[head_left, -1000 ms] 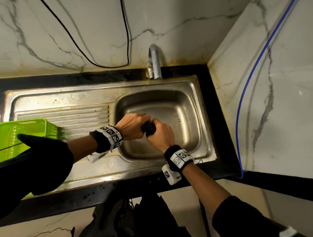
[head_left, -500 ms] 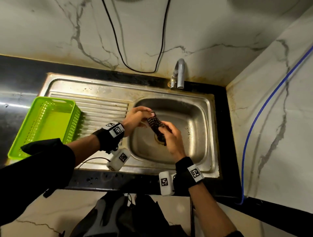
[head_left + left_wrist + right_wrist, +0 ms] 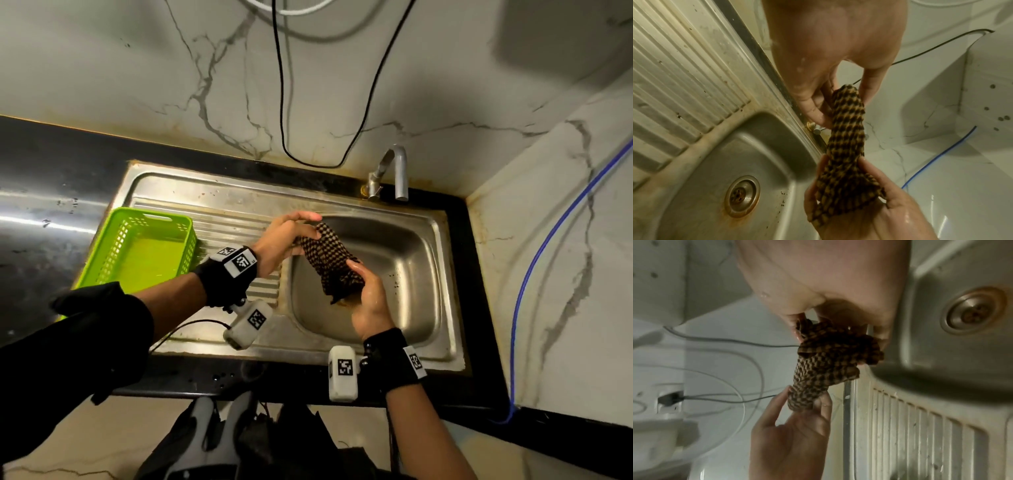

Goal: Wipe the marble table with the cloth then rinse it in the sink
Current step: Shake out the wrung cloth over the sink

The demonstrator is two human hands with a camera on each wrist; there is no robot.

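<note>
A wet brown-and-black checked cloth (image 3: 329,260) hangs stretched between both hands above the steel sink basin (image 3: 407,260). My left hand (image 3: 291,236) pinches its upper end between thumb and fingers, and the cloth (image 3: 846,146) runs down from there. My right hand (image 3: 366,294) grips the bunched lower end of the cloth (image 3: 826,363), palm up and wet. The drain (image 3: 742,196) lies below the hands. The tap (image 3: 397,171) stands at the back of the sink; no water shows running.
A green plastic basket (image 3: 140,250) sits at the left end of the ribbed draining board (image 3: 233,226). The black counter (image 3: 51,178) runs left. Marble walls close the back and right, with black cables (image 3: 284,102) and a blue hose (image 3: 534,274) hanging on them.
The cloth was a tight twisted wad squeezed between both fists low in the basin. Now the hands have drawn apart and risen, and the cloth is stretched out long between them.
</note>
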